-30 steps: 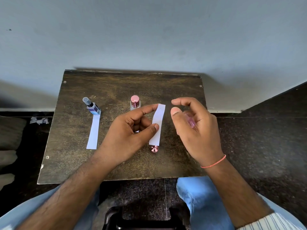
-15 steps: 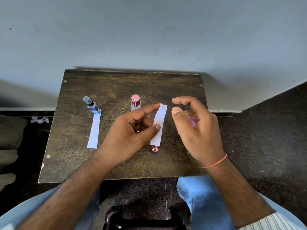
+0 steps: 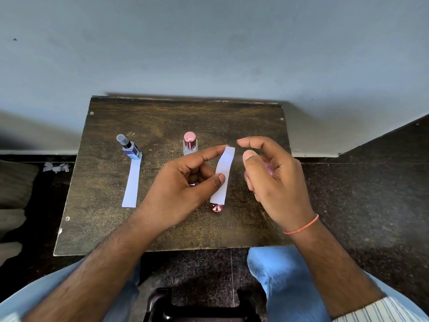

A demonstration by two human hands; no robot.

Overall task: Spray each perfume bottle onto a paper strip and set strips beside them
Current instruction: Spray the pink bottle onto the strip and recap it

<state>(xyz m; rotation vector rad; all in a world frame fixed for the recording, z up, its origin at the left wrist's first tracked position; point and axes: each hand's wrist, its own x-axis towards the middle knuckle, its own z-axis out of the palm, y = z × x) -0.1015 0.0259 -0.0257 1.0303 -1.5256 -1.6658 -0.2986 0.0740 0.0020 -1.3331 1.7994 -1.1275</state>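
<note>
Perfume bottle [image 3: 269, 169], pink and mostly hidden, was gripped in the right hand [image 3: 276, 182] above the table [image 3: 162, 228]. Left hand [image 3: 181, 184] pinched a paper strip [image 3: 223, 175] just beside it. A blue bottle [image 3: 130, 147] stood touching another strip [image 3: 131, 182] at far left.

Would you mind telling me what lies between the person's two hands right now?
In the head view, the upright paper strip, pinched by the left hand, stands between it and the right hand.
</note>
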